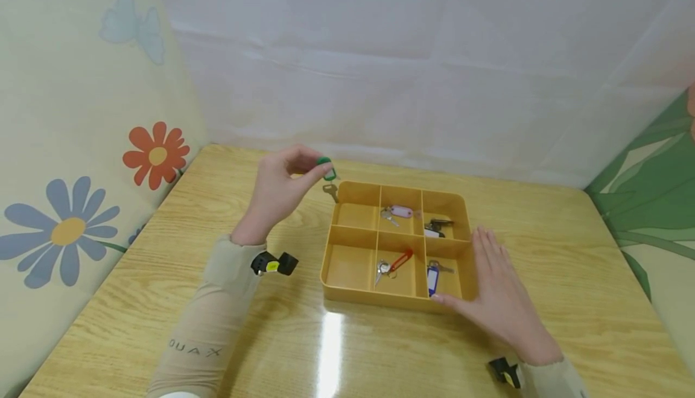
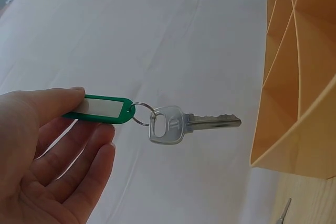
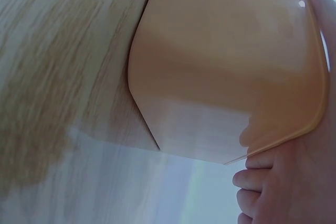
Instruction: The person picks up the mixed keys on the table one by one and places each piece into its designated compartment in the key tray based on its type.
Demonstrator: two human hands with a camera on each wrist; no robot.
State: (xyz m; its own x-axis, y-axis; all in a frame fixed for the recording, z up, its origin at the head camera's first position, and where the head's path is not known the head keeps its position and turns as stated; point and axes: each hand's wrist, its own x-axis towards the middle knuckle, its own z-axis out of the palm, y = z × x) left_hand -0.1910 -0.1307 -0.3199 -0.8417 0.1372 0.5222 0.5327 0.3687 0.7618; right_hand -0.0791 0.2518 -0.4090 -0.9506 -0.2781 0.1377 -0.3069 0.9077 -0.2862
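My left hand (image 1: 279, 190) pinches a green key tag (image 2: 105, 109) between thumb and fingers, just off the back left corner of a yellow divided box (image 1: 380, 296). From the tag's ring a silver key (image 2: 170, 124) dangles in the air. On the right, my right hand (image 1: 502, 295) rests against the box's side wall, fingers extended and thumb at the front rim. Inside the box lie keys with a pink tag (image 1: 402, 211), a red tag (image 1: 402, 260), a blue tag (image 1: 432, 280) and a black-edged tag (image 1: 433, 233), each in its own compartment.
The box stands on a wooden table (image 1: 271, 337). A white cloth backdrop (image 1: 380, 84) rises behind it, with flower-patterned panels (image 1: 65, 114) at the sides. A thin metal tip (image 2: 284, 211) shows on the table in the left wrist view; its kind is unclear.
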